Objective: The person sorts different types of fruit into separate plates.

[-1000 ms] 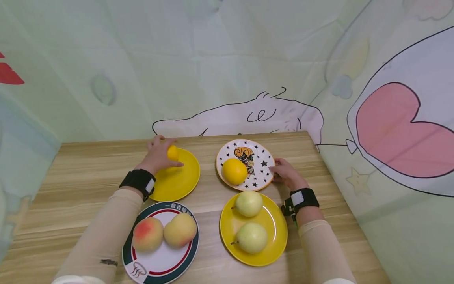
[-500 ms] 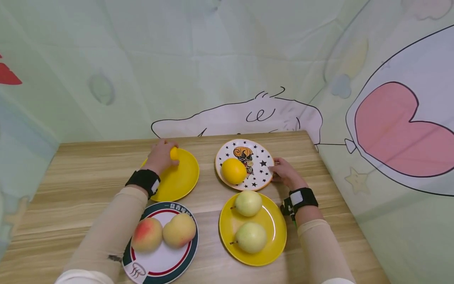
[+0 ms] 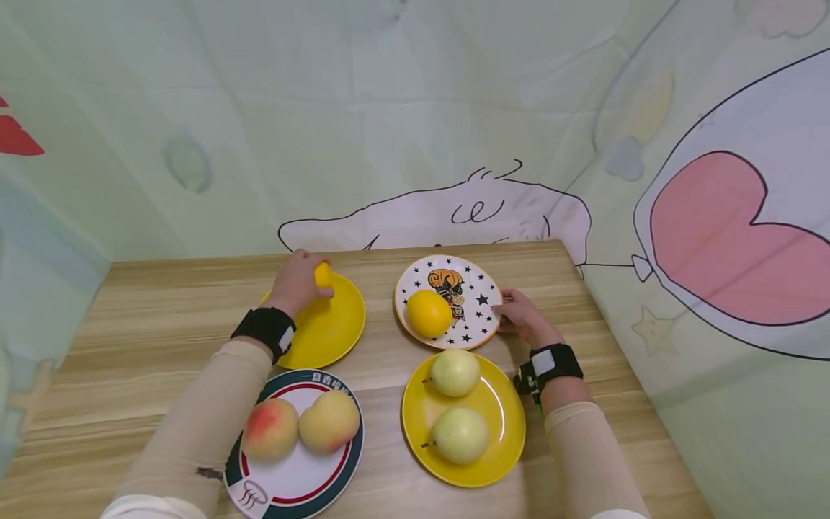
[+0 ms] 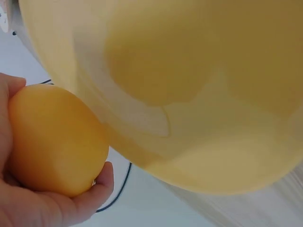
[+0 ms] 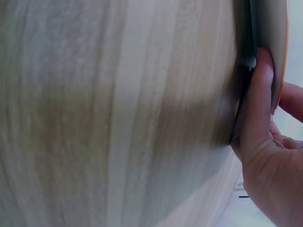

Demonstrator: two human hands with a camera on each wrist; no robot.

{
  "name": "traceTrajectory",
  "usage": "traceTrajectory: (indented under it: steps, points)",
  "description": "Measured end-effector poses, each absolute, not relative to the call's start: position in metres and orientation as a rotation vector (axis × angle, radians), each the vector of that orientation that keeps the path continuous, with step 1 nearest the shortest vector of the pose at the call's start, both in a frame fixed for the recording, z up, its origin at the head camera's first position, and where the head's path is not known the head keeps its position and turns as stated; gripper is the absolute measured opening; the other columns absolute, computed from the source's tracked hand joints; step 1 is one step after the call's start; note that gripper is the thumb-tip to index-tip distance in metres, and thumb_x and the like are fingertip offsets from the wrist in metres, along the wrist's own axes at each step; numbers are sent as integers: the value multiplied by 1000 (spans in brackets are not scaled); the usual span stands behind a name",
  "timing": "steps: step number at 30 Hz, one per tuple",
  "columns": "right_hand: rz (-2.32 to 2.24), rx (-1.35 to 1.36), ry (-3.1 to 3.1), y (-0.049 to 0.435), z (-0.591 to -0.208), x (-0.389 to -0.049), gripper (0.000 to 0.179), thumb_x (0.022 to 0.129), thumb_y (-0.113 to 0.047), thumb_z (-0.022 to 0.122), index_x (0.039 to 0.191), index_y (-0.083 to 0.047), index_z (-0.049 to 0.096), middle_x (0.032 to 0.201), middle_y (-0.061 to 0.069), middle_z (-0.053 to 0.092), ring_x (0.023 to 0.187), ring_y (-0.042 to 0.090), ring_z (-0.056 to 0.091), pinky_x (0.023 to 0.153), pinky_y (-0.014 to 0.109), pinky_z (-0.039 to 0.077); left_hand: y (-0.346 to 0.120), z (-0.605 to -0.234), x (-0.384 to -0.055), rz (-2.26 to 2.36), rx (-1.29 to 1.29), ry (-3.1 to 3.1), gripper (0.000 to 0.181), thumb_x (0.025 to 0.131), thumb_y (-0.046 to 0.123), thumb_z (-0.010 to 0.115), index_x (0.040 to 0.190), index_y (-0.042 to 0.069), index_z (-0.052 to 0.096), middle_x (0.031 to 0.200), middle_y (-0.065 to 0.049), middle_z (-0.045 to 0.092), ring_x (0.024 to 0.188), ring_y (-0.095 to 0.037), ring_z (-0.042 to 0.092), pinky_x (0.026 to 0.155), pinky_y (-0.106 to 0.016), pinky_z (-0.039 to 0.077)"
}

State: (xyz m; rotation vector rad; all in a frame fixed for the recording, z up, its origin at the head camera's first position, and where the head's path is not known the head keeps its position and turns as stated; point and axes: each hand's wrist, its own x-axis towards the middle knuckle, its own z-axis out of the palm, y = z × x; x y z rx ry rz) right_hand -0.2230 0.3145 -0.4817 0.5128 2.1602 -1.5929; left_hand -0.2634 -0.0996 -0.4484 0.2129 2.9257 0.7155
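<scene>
My left hand [image 3: 297, 282] grips a smooth yellow-orange orange [image 4: 59, 142] over the far-left part of a yellow plate [image 3: 333, 328]. Thumb and fingers curl round its sides in the left wrist view, with the plate's rim close beside it. At the right, my right hand [image 3: 525, 317] pinches the edge of a white plate [image 3: 480, 277] with black stars and an orange rim. One finger lies under that rim and another over it in the right wrist view. A second orange [image 3: 429, 313] rests on the star plate's left side.
Nearer stand a green-rimmed white plate [image 3: 301, 479] with two peaches [image 3: 329, 422] and another yellow plate [image 3: 476, 472] with two green pears [image 3: 460, 435]. The wooden table [image 3: 155, 317] ends at a printed cloth backdrop [image 3: 389, 130].
My left hand's fingers have drawn in from a wider spread round the orange, and hand and orange have moved slightly right. My right hand stays at the star plate's rim.
</scene>
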Motion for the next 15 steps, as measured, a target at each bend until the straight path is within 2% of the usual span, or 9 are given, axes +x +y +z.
traceTrajectory:
  steps: [7, 15]
  points:
    - [-1569, 566, 2161, 315, -484, -226, 52, 95, -7, 49, 141, -1, 26, 115, 13, 46, 76, 11, 56, 66, 25, 53, -87, -441, -265, 740, 260, 2926, 56, 78, 18, 76, 129, 12, 53, 115, -18, 41, 98, -35, 43, 90, -44, 46]
    - [-1560, 581, 2150, 315, -486, -228, 51, 95, -8, 49, 141, -3, 28, 116, 13, 45, 78, 13, 55, 65, 25, 53, -75, -436, -263, 808, 260, 2899, 55, 78, 17, 76, 129, 14, 53, 116, -17, 40, 98, -34, 44, 92, -43, 47]
